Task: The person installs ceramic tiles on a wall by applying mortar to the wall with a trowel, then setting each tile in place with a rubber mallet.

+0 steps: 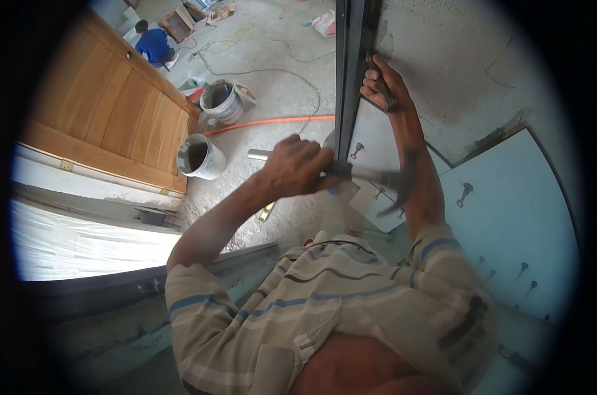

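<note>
Gripping a hammer (371, 176) in my left hand (297, 166), I have the fist closed tight round the handle, knuckles up, forearm bent across in front of my chest; the hammer's metal shaft runs to the right and its dark head is blurred, lying just before my right forearm; my right hand (379, 82) is raised higher, arm stretched up, fingers curled shut round a short dark chisel (380, 89) pressed against the rough grey plaster wall (456, 59) right beside the dark metal frame (346, 72); the plaster looks coarse and cracked, the frame smooth and straight; below it lie pale blue wall tiles (509, 210), glossy, with small dark clips at their joints; my striped shirt (325, 309), soft beige cloth with blue bands, fills the foreground; farther out on the dusty concrete floor (272, 99) stand two round buckets (202, 157) smeared with grey mortar, an orange hose (272, 121) running past them; a ribbed wooden door (107, 112) leans at the left; well beyond, a person in a blue top (154, 45) crouches.
</note>
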Demonstrator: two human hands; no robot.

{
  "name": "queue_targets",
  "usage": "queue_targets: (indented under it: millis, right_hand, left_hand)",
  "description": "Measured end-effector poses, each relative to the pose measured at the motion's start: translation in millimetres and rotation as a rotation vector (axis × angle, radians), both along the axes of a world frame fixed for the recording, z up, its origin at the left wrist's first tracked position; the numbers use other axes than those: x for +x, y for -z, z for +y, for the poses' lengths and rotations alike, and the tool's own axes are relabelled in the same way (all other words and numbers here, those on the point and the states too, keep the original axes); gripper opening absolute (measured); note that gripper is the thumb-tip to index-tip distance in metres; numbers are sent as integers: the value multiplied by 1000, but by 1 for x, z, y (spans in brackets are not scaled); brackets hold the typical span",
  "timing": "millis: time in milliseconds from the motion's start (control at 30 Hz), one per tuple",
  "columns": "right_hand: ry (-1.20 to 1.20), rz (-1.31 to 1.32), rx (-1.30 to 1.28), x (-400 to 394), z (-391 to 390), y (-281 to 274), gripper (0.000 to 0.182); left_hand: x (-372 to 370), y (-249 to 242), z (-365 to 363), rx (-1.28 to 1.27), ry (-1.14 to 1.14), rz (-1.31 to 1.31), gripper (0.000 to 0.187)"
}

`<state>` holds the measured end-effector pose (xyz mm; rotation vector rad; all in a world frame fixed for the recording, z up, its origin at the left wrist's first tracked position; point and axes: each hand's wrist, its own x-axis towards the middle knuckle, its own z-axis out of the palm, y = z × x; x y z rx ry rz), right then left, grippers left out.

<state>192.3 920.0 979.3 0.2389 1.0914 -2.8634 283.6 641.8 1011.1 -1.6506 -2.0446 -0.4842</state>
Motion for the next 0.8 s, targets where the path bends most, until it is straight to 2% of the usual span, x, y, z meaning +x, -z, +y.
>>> queue_targets:
  millis: [67, 167, 267, 333, 367, 400, 467, 533, 600, 667, 700, 733, 800]
  right_hand:
    - [8, 10, -5, -1, 0, -2, 19]
    - [-3, 22, -19, -1, 1, -2, 20]
    - [-22, 10, 1, -1, 2, -3, 22]
    - [-12, -22, 0, 0, -1, -4, 22]
    - [7, -44, 1, 0, 0, -7, 22]
    - [8, -36, 2, -1, 3, -6, 22]
    - [-36, 21, -73, 0, 4, 0, 15]
    - [-30, 29, -58, -1, 3, -2, 15]
    - [-28, 23, -41, 1, 5, 1, 15]
    - [-59, 18, -41, -4, 6, 0, 20]
    - [-54, 29, -43, -2, 4, -5, 20]
    - [-18, -7, -4, 5, 1, -7, 20]
    - [16, -30, 35, 2, 0, -12, 20]
  left_hand:
    - [1, -6, 4, -46, -75, -76, 39]
    - [10, -24, 9, 85, 154, 133, 40]
    - [8, -28, 10, 20, 306, 182, 46]
    - [-8, -8, 14, -31, -59, 102, 46]
    - [-9, -6, 15, -196, -373, -43, 45]
    - [-7, -7, 17, -193, -372, -35, 45]
    - [1, -8, 14, -60, -155, 10, 44]
    - [17, -29, 15, 10, 93, 194, 43]
    - [11, -34, 13, 25, 276, 183, 44]
    - [-24, 1, 12, 52, 35, 165, 47]
    - [-23, -5, 15, -132, -361, 47, 48]
    - [-21, -11, 14, -171, -353, 60, 47]
    - [-5, -18, 18, -42, -105, 71, 44]
